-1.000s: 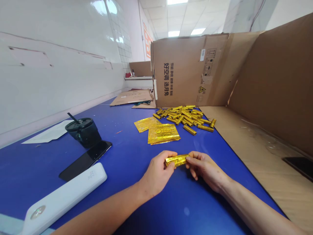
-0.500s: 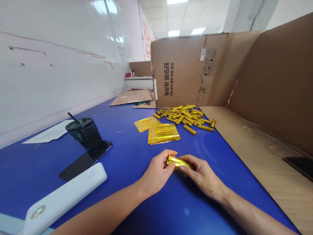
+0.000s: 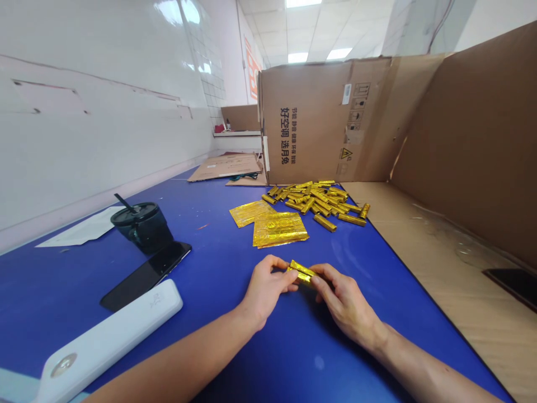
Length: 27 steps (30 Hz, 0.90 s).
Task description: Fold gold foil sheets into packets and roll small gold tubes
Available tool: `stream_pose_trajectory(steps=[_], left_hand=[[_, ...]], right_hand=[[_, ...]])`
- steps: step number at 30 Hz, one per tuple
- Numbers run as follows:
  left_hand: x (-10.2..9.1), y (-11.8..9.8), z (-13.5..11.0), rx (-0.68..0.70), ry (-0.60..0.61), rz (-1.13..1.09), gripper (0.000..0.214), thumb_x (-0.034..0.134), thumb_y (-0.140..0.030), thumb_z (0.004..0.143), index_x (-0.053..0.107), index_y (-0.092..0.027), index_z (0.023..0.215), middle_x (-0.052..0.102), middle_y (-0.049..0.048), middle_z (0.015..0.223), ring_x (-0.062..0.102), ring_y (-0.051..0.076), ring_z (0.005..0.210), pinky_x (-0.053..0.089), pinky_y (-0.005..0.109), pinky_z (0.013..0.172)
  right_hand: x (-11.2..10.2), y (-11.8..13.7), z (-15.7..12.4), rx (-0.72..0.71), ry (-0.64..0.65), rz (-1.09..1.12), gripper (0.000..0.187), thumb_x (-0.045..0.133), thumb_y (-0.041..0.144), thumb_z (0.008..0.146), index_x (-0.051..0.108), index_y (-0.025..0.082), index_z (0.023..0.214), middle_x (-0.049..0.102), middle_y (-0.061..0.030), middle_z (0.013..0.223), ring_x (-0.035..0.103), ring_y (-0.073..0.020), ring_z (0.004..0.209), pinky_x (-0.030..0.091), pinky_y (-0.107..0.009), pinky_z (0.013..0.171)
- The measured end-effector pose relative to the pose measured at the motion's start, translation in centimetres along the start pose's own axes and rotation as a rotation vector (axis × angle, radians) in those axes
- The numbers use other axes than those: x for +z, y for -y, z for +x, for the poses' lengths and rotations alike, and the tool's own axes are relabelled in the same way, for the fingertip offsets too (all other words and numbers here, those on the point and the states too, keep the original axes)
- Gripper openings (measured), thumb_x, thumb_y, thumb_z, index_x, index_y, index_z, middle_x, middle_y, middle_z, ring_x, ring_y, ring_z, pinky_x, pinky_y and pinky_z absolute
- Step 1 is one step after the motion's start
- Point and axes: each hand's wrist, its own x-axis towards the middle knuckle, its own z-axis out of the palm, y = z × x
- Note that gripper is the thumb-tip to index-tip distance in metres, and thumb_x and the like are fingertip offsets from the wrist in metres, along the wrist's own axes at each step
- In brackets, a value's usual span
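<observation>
Between my two hands is a folded strip of gold foil paper, held a little above the blue table. My left hand pinches its left end with thumb and fingers. The right end is gripped by my right hand, thumb in front and fingers behind. Just beyond my hands lies a stack of flat gold foil sheets, with another gold sheet partly under it. Farther back is a heap of rolled gold foil pieces, several of them lying loose at its near edge.
A dark cup with a straw, a black phone and a white handheld device stand or lie on the left of the blue table. Cardboard walls rise at the back and right. A white paper lies at far left.
The foil strip has tilted and turned slightly in my hands, with its left end raised. My fingers have shifted their hold; the sheets and heap stay put.
</observation>
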Motion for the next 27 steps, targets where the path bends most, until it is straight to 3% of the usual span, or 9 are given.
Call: stream_pose_trajectory(steps=[10, 14, 20, 23, 27], left_hand=[[0.01, 0.08, 0.01, 0.027, 0.063, 0.122, 0.011, 0.062, -0.019, 0.061, 0.054, -0.012, 0.063, 0.058, 0.0007, 0.058, 0.054, 0.010, 0.053, 0.045, 0.023, 0.057], [-0.17, 0.52, 0.24, 0.165, 0.065, 0.195, 0.008, 0.060, -0.018, 0.061, 0.054, -0.012, 0.060, 0.055, 0.0004, 0.062, 0.051, 0.009, 0.053, 0.045, 0.022, 0.054], [-0.63, 0.87, -0.12, 0.467, 0.078, 0.416, 0.004, 0.055, -0.014, 0.067, 0.059, -0.016, 0.067, 0.049, 0.0055, 0.094, 0.052, 0.017, 0.087, 0.047, 0.026, 0.068], [-0.67, 0.73, -0.24, 0.459, 0.105, 0.471, 0.005, 0.054, -0.015, 0.068, 0.058, -0.016, 0.068, 0.050, 0.0057, 0.096, 0.053, 0.017, 0.085, 0.047, 0.025, 0.066], [-0.58, 0.61, 0.02, 0.309, 0.142, 0.413, 0.003, 0.054, -0.017, 0.067, 0.053, -0.014, 0.068, 0.056, 0.0039, 0.083, 0.053, 0.010, 0.058, 0.045, 0.022, 0.053]], right_hand=[[-0.13, 0.20, 0.16, -0.003, -0.003, -0.055, 0.025, 0.033, 0.031, 0.086, 0.054, 0.018, 0.089, 0.056, 0.0008, 0.062, 0.050, -0.0113, 0.052, 0.039, -0.021, 0.052], [-0.06, 0.15, 0.30, 0.023, 0.001, -0.038, 0.026, 0.033, 0.032, 0.085, 0.054, 0.018, 0.088, 0.055, 0.0011, 0.062, 0.048, -0.0104, 0.049, 0.038, -0.020, 0.048], [0.00, 0.28, 0.35, 0.026, 0.026, -0.046, 0.024, 0.035, 0.031, 0.084, 0.056, 0.018, 0.085, 0.058, 0.0006, 0.065, 0.050, -0.0103, 0.051, 0.039, -0.020, 0.050], [-0.07, 0.26, 0.34, -0.015, 0.037, -0.053, 0.025, 0.036, 0.029, 0.084, 0.058, 0.018, 0.080, 0.059, -0.0001, 0.068, 0.052, -0.0119, 0.058, 0.041, -0.022, 0.057], [-0.12, 0.21, 0.24, -0.041, 0.054, -0.017, 0.026, 0.035, 0.030, 0.084, 0.058, 0.019, 0.080, 0.059, -0.0005, 0.069, 0.052, -0.0121, 0.058, 0.040, -0.022, 0.056]])
